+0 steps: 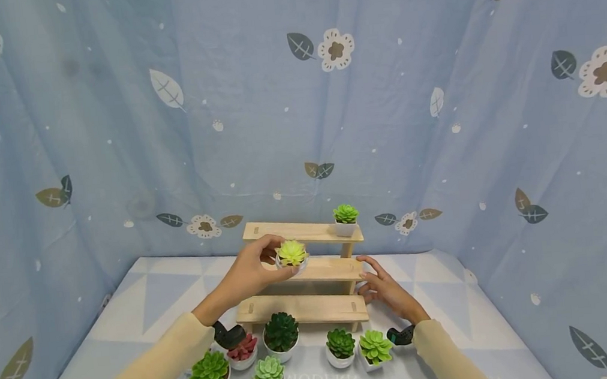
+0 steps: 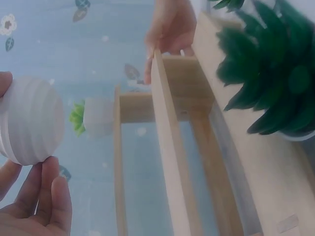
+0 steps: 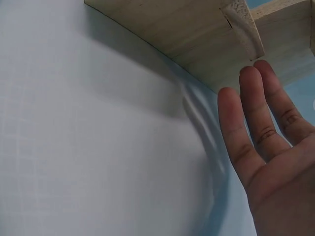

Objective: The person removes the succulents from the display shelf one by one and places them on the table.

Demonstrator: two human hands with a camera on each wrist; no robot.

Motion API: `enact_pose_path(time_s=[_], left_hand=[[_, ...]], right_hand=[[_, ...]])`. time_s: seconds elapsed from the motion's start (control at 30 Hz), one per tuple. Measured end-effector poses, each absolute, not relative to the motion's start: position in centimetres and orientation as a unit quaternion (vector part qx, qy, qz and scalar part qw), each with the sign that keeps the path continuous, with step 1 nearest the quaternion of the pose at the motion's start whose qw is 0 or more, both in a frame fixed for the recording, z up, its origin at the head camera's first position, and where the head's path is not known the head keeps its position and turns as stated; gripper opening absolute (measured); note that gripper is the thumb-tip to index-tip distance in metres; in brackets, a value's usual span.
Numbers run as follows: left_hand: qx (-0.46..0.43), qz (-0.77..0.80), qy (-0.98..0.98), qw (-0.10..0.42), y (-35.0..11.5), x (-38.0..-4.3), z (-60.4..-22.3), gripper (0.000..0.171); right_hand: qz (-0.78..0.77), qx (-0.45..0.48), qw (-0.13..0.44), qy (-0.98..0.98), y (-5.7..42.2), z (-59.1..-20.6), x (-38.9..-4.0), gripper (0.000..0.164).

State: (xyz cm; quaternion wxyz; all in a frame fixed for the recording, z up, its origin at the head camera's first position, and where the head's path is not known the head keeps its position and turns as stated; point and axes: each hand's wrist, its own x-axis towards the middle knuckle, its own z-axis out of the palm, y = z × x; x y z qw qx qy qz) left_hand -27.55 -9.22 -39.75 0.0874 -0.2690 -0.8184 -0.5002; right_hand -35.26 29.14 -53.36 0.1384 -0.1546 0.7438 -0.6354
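My left hand holds a small yellow-green potted succulent by its pot, in front of the upper tiers of a three-step wooden stand. In the left wrist view its white ribbed pot sits between the thumb side and the fingertips. At the stand's right end is my right hand, its fingertips right at the end of the middle tier. Three nearly straight fingers show below the boards in the right wrist view. A bright green succulent in a white square pot stands at the top tier's right end.
In front of the stand, on the left, are a dark green succulent, a red one and two lighter green ones. On the right are a green succulent and a bright green one. A blue patterned curtain hangs behind.
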Motion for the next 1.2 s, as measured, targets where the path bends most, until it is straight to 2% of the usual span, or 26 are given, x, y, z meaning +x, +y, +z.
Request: enact_pose_path(time_s=[0.27, 0.6, 0.97, 1.2], left_hand=[[-0.274, -0.512, -0.812, 0.068, -9.4, -25.8, -40.2, 0.06], [-0.27, -0.507, -0.818, 0.035, -9.6, -23.7, -41.3, 0.057], [-0.283, -0.511, -0.811, 0.018, -9.7, -21.8, -42.5, 0.054], [-0.279, -0.527, -0.803, -0.004, -9.6, -20.9, -43.7, 0.052]], right_hand=[[-0.62, -0.151, 0.145, 0.756, 29.4, -52.7, -35.2, 0.051], [-0.607, -0.151, 0.155, 0.764, 29.5, -52.1, -35.7, 0.054], [-0.625, -0.143, 0.15, 0.753, 29.2, -52.7, -35.5, 0.048], [-0.636, -0.145, 0.151, 0.743, 29.0, -52.9, -35.3, 0.05]])
